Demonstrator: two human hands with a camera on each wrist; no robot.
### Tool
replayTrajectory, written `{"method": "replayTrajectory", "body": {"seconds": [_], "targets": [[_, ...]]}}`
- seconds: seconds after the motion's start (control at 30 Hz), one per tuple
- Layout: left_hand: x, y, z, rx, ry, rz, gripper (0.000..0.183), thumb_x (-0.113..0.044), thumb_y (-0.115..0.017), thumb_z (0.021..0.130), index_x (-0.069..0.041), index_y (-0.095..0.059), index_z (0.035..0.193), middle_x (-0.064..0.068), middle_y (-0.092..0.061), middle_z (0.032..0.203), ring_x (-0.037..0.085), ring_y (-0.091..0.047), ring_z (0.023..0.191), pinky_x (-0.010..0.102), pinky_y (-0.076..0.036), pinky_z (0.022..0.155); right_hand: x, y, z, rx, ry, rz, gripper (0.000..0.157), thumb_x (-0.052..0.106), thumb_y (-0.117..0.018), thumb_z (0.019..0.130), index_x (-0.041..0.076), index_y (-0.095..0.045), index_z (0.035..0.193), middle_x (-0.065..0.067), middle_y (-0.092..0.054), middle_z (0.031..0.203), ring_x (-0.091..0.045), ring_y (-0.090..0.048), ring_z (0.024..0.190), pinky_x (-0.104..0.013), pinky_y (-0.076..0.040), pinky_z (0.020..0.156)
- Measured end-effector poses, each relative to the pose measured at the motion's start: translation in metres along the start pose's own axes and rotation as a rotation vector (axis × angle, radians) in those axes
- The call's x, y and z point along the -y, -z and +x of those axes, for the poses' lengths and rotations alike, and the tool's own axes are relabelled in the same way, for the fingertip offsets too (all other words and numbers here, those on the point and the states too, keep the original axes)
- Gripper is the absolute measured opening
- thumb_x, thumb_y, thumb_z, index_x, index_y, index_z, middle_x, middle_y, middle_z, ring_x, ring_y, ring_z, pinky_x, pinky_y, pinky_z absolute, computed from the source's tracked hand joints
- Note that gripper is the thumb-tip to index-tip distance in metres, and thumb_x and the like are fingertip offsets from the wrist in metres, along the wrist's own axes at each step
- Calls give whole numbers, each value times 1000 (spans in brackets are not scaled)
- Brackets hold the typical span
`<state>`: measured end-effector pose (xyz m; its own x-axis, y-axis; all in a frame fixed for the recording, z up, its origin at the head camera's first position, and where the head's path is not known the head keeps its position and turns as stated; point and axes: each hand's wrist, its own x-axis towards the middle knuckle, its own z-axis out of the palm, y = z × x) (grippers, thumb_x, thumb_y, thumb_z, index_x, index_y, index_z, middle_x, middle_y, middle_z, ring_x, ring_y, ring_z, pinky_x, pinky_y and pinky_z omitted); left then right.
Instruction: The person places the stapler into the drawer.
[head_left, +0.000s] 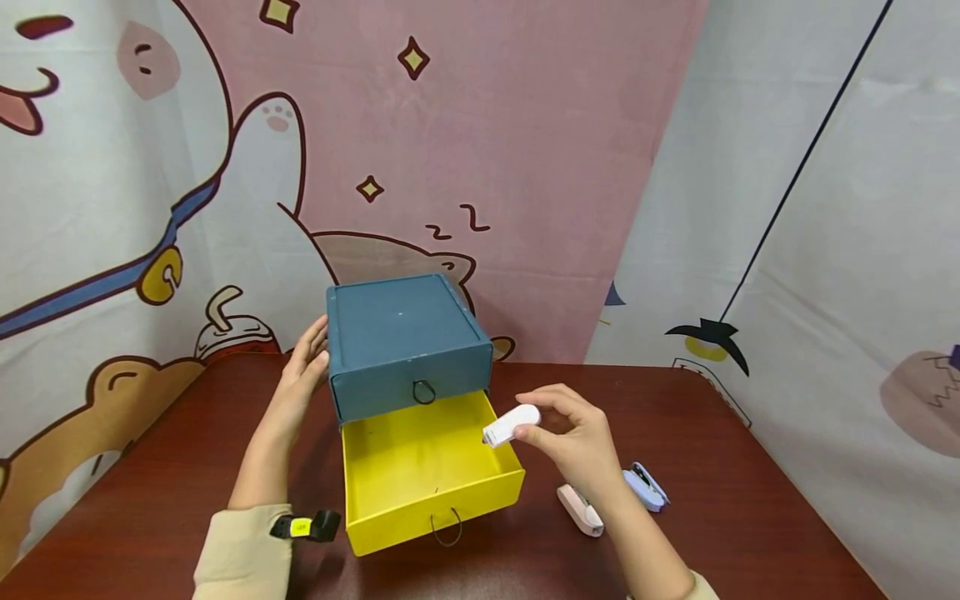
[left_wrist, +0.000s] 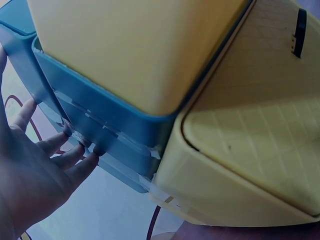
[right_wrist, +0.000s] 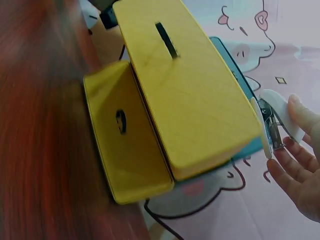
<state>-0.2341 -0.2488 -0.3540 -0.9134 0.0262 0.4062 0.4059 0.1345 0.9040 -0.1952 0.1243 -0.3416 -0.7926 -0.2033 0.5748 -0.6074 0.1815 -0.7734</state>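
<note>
My right hand [head_left: 573,433] pinches a small white stapler [head_left: 512,424] between thumb and fingers, over the right side of the pulled-out yellow drawer [head_left: 435,521]. In the right wrist view the metal inside of the stapler [right_wrist: 280,112] shows. My left hand [head_left: 300,375] rests with its fingers extended against the left side of the blue drawer box [head_left: 405,321]. The left wrist view has those fingertips [left_wrist: 75,172] at the box's blue wall [left_wrist: 125,130]. The upper blue drawer, with a dark ring pull [head_left: 423,392], is closed. The yellow drawer's visible floor is bare.
A pale pink stapler [head_left: 581,510] and a light blue stapler [head_left: 646,487] lie on the dark red-brown table [head_left: 720,517], near my right forearm. Behind the table hangs a printed cloth [head_left: 525,167] with cartoon animals.
</note>
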Motion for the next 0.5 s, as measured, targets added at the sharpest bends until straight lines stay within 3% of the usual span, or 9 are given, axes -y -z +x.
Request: {"method": "replayTrajectory", "body": {"seconds": [0.27,0.5], "targets": [[0,0,1,0,4,1,58,-30,-40,102,-26,-17,155,8,-10,159,30,-9,143,59,-13,109,0,-26,5,97,-71,10,28,15,-83,75,12,-74,101,3,-65,98,-18,-63,80,-31,-55,72],[0,0,1,-2,0,-3,57,-30,-40,102,-26,-18,155,8,-11,158,30,-10,143,59,-14,109,-2,-41,9,215,-72,-1,25,17,-83,75,13,-74,97,3,-64,95,-18,-61,82,-32,-54,74]]}}
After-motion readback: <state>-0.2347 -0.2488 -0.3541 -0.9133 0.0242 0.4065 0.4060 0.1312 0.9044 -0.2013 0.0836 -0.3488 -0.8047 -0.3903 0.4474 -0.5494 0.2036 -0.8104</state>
